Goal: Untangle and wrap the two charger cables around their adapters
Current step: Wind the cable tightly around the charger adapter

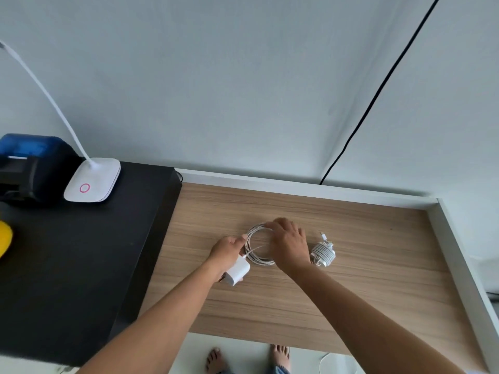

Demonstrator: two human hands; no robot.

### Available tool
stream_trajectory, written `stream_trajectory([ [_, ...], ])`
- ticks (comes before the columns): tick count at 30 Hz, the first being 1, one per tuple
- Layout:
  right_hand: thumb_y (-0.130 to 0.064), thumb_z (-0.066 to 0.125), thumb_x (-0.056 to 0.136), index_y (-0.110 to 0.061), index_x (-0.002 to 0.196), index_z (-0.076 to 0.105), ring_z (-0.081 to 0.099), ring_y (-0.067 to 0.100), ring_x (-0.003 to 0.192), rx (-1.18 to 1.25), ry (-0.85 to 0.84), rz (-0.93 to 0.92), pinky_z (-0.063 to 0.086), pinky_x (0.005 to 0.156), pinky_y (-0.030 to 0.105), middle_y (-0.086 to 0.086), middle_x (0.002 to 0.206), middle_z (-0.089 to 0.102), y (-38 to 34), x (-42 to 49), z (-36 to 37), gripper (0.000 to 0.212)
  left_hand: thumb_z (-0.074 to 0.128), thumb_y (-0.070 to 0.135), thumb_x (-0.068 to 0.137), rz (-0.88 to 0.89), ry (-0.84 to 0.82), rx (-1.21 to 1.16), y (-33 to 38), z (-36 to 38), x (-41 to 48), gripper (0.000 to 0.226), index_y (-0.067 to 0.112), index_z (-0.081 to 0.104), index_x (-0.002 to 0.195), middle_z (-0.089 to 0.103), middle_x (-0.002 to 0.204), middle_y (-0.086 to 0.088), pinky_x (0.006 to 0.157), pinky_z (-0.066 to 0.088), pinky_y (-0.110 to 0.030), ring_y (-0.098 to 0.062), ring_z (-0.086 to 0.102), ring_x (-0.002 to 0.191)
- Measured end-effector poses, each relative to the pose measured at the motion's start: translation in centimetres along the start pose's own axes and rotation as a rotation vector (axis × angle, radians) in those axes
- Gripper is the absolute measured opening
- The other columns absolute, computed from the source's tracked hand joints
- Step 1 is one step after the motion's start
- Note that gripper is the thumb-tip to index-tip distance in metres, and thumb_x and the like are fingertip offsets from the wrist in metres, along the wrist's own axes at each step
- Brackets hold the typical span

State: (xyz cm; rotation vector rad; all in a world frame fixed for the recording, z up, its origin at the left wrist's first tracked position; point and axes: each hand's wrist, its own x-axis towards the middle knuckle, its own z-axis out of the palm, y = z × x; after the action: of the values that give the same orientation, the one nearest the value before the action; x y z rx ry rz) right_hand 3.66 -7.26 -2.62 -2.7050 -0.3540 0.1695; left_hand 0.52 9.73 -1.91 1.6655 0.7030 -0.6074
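Two bare forearms stretch over the wooden table (364,238). At its middle, the left hand (228,251) grips a white adapter (239,271). Beside it, the right hand (289,241) curls its fingers over the far side of the looped cable (255,256). Just right of that hand lies a wrapped charger (322,252), its cord wound tight.

Both forearms (167,314) were bare along their whole visible length, and the left hand (228,251) and right hand (287,242) were bare too. Past the light wooden desk's (378,252) near edge showed two bare feet (214,360), with faded blue denim hems (279,370) at the ankles.
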Motion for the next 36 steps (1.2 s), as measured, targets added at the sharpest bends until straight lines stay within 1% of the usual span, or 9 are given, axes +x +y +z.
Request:
stream_trajectory([
  [4,-0.028,0.045,0.087,-0.030,0.109,0.069,0.054,0.013,0.117,0.043,-0.071,-0.246,0.029,0.105,0.032,-0.009,0.115,0.067,-0.7,-0.6,-0.8,0.033,0.039,0.050,0.100,0.016,-0.071,-0.152,2.0,-0.8,-2.0,0.041,0.014,0.047,0.117,0.055,0.093,-0.016,0.049,0.058,-0.049,-0.031,0.064,0.060],
  [6,-0.036,0.043,0.089,-0.027,0.103,0.073,0.062,0.017,0.100,0.057,-0.007,-0.279,0.031,0.095,0.026,-0.006,0.101,0.070,-1.2,-0.5,-1.4,0.035,0.038,0.053,0.099,0.022,-0.096,-0.192,2.7,-1.1,-2.4,0.046,0.017,0.044,0.127,0.055,0.095,-0.015,0.046,0.057,-0.043,-0.030,0.065,0.061],
  [10,-0.025,0.057,0.091,-0.023,0.093,0.076,0.064,0.019,0.082,0.181,0.048,-0.215,0.043,0.072,0.029,-0.003,0.088,0.067,-2.4,0.6,-3.8,0.019,0.054,0.050,0.094,-0.020,-0.201,-0.309,4.1,-2.0,-3.1,0.044,0.012,0.052,0.117,0.059,0.095,-0.018,0.060,0.059,-0.045,-0.031,0.066,0.066],
  [14,-0.017,0.063,0.089,-0.023,0.090,0.075,0.060,0.012,0.082,0.341,0.006,-0.137,0.047,0.072,0.028,-0.009,0.087,0.061,-3.3,1.8,-6.1,0.014,0.064,0.036,0.091,0.044,-0.265,-0.352,5.1,-3.0,-3.9,0.027,0.013,0.062,0.105,0.066,0.084,-0.010,0.077,0.055,-0.048,-0.026,0.067,0.069],
  [19,-0.019,0.060,0.088,-0.026,0.086,0.074,0.061,0.009,0.089,0.405,-0.044,-0.044,0.047,0.082,0.027,-0.016,0.087,0.067,-4.1,3.1,-8.8,0.016,0.058,0.017,0.093,0.182,-0.294,-0.280,6.4,-3.5,-5.0,0.026,0.015,0.064,0.118,0.066,0.095,-0.005,0.058,0.036,-0.028,-0.015,0.059,0.077],
  [25,-0.017,0.058,0.088,-0.028,0.079,0.072,0.061,0.008,0.071,0.529,0.035,0.012,0.048,0.073,0.028,-0.012,0.065,0.067,-4.7,4.2,-11.4,0.019,0.064,0.010,0.090,0.297,-0.342,-0.248,8.5,-4.7,-5.5,0.030,0.013,0.064,0.119,0.065,0.099,-0.011,0.063,0.045,-0.025,-0.020,0.056,0.079],
  [30,-0.011,0.056,0.089,-0.018,0.082,0.072,0.052,0.000,0.052,0.694,0.043,0.011,0.043,0.063,0.024,-0.006,0.066,0.071,-5.7,4.9,-13.5,0.018,0.073,0.005,0.081,0.391,-0.361,-0.201,10.5,-5.2,-5.8,0.034,0.007,0.069,0.116,0.068,0.098,-0.009,0.061,0.048,-0.022,-0.018,0.057,0.080],
  [33,-0.010,0.062,0.085,-0.013,0.081,0.074,0.055,0.000,0.058,0.819,0.091,0.034,0.040,0.064,0.019,-0.002,0.066,0.069,-5.9,5.2,-14.7,0.013,0.078,0.005,0.073,0.397,-0.413,-0.229,11.6,-5.4,-6.1,0.047,0.007,0.067,0.119,0.070,0.102,-0.013,0.067,0.055,-0.027,-0.021,0.065,0.081],
  [36,-0.015,0.067,0.083,-0.018,0.075,0.075,0.058,0.007,0.065,0.827,0.127,0.033,0.043,0.066,0.024,0.003,0.071,0.071,-5.8,5.7,-15.5,0.011,0.078,0.014,0.069,0.423,-0.429,-0.208,12.5,-5.5,-6.3,0.049,0.008,0.070,0.117,0.068,0.101,-0.012,0.071,0.056,-0.028,-0.019,0.062,0.079],
])
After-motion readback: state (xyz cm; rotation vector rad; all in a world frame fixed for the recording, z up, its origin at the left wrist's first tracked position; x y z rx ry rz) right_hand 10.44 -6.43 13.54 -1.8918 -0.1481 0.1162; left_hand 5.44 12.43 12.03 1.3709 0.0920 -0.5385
